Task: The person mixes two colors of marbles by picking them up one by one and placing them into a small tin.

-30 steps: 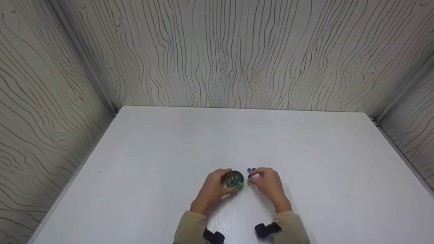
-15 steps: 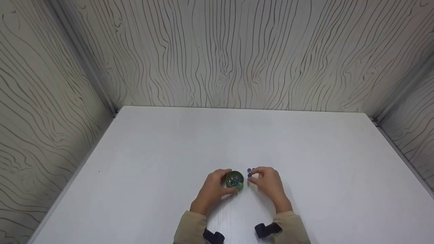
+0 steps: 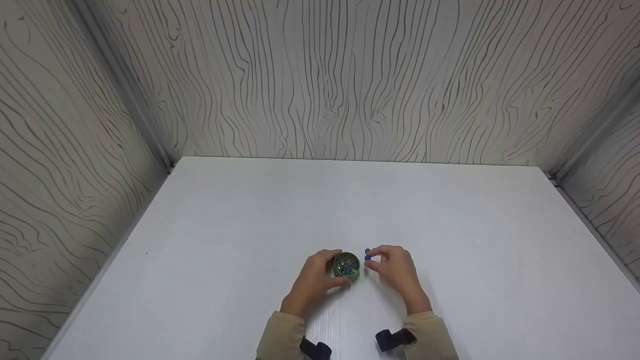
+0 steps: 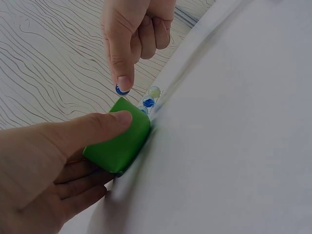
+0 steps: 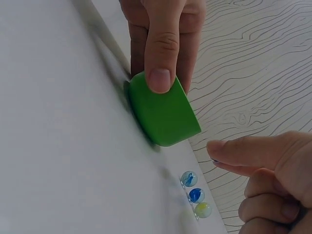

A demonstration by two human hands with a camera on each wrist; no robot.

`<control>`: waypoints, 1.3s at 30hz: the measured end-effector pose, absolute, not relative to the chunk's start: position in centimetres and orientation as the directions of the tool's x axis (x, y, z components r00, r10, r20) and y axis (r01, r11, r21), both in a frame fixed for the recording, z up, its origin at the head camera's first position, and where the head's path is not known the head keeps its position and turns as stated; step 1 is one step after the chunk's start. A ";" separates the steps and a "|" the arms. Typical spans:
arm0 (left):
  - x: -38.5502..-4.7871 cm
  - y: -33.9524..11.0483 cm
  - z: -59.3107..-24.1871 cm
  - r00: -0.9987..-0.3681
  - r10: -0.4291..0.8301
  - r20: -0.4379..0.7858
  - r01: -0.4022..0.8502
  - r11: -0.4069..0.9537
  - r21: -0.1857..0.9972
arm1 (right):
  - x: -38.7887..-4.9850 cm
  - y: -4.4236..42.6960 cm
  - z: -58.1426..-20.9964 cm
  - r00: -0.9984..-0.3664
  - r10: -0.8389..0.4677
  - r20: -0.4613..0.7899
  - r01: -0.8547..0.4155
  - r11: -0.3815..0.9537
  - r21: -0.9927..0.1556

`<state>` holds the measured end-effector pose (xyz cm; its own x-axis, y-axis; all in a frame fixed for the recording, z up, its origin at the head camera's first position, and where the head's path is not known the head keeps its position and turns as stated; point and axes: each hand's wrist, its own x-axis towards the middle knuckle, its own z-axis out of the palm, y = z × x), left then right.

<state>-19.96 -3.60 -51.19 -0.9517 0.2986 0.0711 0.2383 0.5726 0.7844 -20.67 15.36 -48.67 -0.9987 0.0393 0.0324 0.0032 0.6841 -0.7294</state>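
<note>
My left hand (image 3: pixel 313 275) grips a small green cup (image 5: pixel 163 117) standing on the white table, thumb on the near side and fingers round the far side. Several glass marbles (image 3: pixel 345 269) lie inside the cup in the head view. Just right of the cup, my right hand (image 3: pixel 398 270) pinches a blue marble (image 4: pixel 120 90) between thumb and forefinger, held above the table. In the right wrist view that marble is almost hidden by the fingertips. Three loose marbles lie in a row beside the cup: a light blue one (image 5: pixel 189 178), a dark blue one (image 5: pixel 196 195) and a yellowish one (image 5: pixel 203 210).
The white tabletop (image 3: pixel 240 210) spreads around both hands. Behind it rises a wood-grain patterned panel (image 3: pixel 320 80), with similar panels at the left (image 3: pixel 60 200) and right (image 3: pixel 615 200). Black wrist mounts (image 3: pixel 395 340) sit at both sleeves.
My right hand has risen very slightly, and the blue marble in its fingertips has moved up with it. My left hand and the cup have stayed in place.
</note>
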 end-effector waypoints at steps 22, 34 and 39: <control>-19.9 -3.5 -51.2 -0.952 0.297 0.070 0.233 0.560 0.795 | -20.5 15.0 -48.5 -0.998 0.024 0.059 -0.027 0.681 -0.732; -19.9 -3.6 -51.2 -0.955 0.291 0.062 0.222 0.560 0.798 | -20.3 14.4 -48.2 -0.998 0.014 0.064 -0.037 0.685 -0.728; -20.0 -3.6 -51.2 -0.954 0.295 0.061 0.224 0.562 0.796 | -20.2 14.3 -48.1 -0.997 0.010 0.081 -0.052 0.688 -0.724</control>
<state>-19.96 -3.60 -51.19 -0.9535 0.2952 0.0606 0.2245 0.5618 0.7962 -20.23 14.33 -48.13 -0.9966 0.0104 0.0811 -0.0517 0.6881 -0.7238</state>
